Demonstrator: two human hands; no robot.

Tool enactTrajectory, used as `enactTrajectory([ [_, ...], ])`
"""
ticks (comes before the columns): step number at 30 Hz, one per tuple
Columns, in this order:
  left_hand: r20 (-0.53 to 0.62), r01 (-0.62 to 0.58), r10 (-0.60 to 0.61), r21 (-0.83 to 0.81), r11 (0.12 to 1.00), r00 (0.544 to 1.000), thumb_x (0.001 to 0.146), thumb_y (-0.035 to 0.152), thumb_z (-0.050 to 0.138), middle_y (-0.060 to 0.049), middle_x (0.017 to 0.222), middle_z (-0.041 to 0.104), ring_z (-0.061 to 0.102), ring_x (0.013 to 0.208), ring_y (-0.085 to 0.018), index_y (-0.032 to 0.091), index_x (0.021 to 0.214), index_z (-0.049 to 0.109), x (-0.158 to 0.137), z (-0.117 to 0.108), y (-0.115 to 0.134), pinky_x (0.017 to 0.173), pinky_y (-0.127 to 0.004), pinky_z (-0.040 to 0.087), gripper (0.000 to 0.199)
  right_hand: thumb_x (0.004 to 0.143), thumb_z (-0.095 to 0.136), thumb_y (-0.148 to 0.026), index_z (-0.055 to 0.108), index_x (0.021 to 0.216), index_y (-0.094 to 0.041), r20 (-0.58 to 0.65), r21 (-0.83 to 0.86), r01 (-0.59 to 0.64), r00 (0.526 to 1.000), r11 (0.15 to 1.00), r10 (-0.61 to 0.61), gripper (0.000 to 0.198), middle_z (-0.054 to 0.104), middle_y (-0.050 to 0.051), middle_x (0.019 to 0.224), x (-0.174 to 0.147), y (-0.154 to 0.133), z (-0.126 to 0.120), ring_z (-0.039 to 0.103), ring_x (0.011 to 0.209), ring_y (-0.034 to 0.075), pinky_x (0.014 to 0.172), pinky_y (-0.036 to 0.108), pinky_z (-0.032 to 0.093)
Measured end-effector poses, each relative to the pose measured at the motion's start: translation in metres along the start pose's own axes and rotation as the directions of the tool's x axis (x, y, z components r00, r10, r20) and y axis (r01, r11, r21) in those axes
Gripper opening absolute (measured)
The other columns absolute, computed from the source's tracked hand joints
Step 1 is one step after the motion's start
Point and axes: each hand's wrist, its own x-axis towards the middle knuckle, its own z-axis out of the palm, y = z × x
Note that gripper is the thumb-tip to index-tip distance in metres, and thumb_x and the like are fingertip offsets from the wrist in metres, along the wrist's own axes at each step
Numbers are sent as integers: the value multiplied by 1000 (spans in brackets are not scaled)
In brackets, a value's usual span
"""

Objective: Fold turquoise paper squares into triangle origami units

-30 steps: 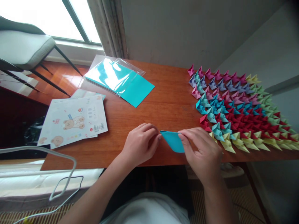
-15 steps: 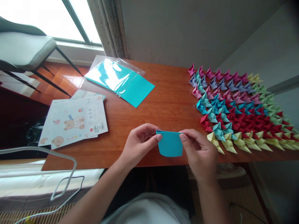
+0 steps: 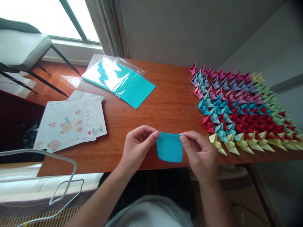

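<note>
A folded sheet of blue paper [image 3: 169,148] is held up between my two hands, close above the table's front edge. My left hand [image 3: 139,145] pinches its upper left corner between thumb and fingers. At the upper right corner, my right hand [image 3: 200,151] has the same kind of pinch. The sheet hangs down from its top edge, with its lower edge slightly curved. Beyond my hands lies a stack of turquoise paper [image 3: 143,91], partly inside a clear plastic sleeve [image 3: 104,72].
Rows of colourful folded paper figures [image 3: 251,123] cover the right of the wooden table [image 3: 170,110]. White packets with bear drawings [image 3: 73,123] lie at the left. A white cable [image 3: 71,170] loops at the lower left. A chair [image 3: 23,47] stands by the window.
The top edges of the blue paper, slightly parted before, now lie together. Both hands have shifted slightly left with it, and more of its face shows.
</note>
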Motion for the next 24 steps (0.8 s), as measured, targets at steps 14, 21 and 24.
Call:
enactTrajectory([
  [14,-12,-68,70,108,992,997,80,26,80,1,67,69,59,61,-9,16,73,74,-4,3,-5,56,-15,48,14,89,69,-21,73,88,-25,-50,9,62,997,998,-62,6,72,0,87,0,-2,5,67,82,18,74,30,54],
  [21,3,-120,122,196,973,993,80,26,78,0,64,66,55,57,-9,15,73,72,-4,4,-8,52,-17,46,15,89,70,-24,75,87,-25,-143,3,44,989,999,-43,5,73,0,86,0,-4,7,68,81,18,73,30,54],
  [24,11,-153,155,247,957,988,82,26,76,2,62,61,51,56,-8,14,71,70,-4,3,-9,50,-15,42,17,88,71,-24,75,87,-25,-137,0,39,990,999,-38,5,74,0,86,1,-4,8,68,81,18,73,29,54],
])
